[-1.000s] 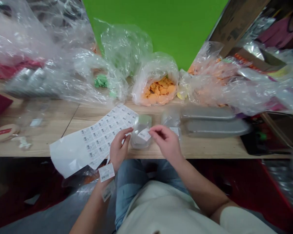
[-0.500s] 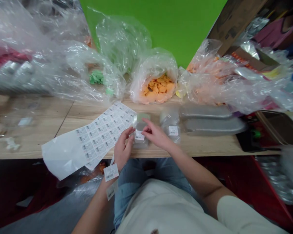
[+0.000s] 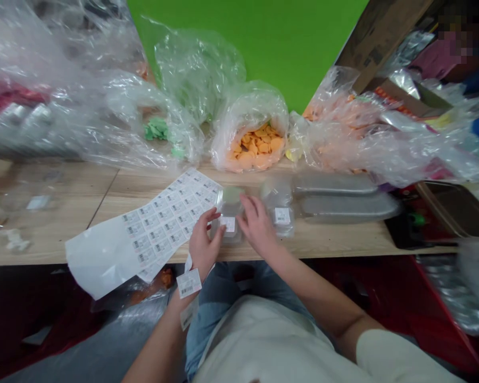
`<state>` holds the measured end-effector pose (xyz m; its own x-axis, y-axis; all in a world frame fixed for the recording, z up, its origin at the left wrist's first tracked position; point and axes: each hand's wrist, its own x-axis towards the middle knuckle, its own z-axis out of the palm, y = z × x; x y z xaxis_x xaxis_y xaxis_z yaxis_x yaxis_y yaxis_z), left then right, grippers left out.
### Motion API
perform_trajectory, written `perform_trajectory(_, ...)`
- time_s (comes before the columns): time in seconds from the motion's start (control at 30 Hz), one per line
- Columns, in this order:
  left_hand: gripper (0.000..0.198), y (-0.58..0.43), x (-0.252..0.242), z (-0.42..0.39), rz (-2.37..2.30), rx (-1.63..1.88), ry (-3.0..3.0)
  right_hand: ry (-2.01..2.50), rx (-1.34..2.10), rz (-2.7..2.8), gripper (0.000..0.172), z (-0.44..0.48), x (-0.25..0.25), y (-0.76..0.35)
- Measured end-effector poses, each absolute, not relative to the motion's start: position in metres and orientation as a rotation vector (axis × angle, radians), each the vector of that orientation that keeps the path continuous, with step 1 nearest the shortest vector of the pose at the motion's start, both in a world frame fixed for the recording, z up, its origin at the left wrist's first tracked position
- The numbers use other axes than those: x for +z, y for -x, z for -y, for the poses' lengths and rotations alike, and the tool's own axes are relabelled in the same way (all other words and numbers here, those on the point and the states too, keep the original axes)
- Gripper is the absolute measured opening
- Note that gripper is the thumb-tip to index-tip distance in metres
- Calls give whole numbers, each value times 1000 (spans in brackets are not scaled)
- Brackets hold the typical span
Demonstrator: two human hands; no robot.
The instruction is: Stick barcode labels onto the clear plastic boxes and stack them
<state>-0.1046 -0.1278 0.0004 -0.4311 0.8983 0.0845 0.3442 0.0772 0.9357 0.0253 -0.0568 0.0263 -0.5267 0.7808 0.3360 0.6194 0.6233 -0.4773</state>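
Note:
Between my hands a clear plastic clamshell pack (image 3: 230,234) lies on the table, something pale green showing at its far end. A white barcode label (image 3: 228,224) is on its near part. My left hand (image 3: 203,239) grips the pack's left edge, thumb near the label and fingers curved beside it. Along the right edge rests my right hand (image 3: 259,226), its fingers stretched out and nothing pinched in them. Spare barcode labels (image 3: 189,283) hang from my left wrist. Left of the pack is a sheet of barcode labels (image 3: 163,223), partly overhanging the table's front edge.
Another labelled clear pack (image 3: 282,217) sits just right of my right hand, beside stacked clear plastic trays (image 3: 347,205). Behind stands an open bag of orange pieces (image 3: 261,143). Plastic bags (image 3: 75,122) crowd the back, before a green panel (image 3: 251,48).
My right fingers have come off the label and moved right to the pack's edge, opening out. My left thumb now lies nearer the label, which stays on the pack.

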Motion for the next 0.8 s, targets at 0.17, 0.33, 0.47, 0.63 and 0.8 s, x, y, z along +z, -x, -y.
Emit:
perform_trajectory(0.17,32,111,3,135,-1881,1466,-1107,916,371,2587,57,67,14,-26)
perform_trajectory(0.33,34,135,29,152,-1860,1442,-780,797,465,2527,56,66,33,-28)
perform_trajectory(0.47,39,131,54,156,-1219,1299,-449,601,469,2459,47,71,55,-36)
perform_trajectory(0.63,29,109,63,147,-1128,1255,-552,577,324,2526,49,72,72,-61)
perform_trajectory(0.8,38,112,49,130,-1593,1260,-1007,841,246,2397,47,42,76,-118)
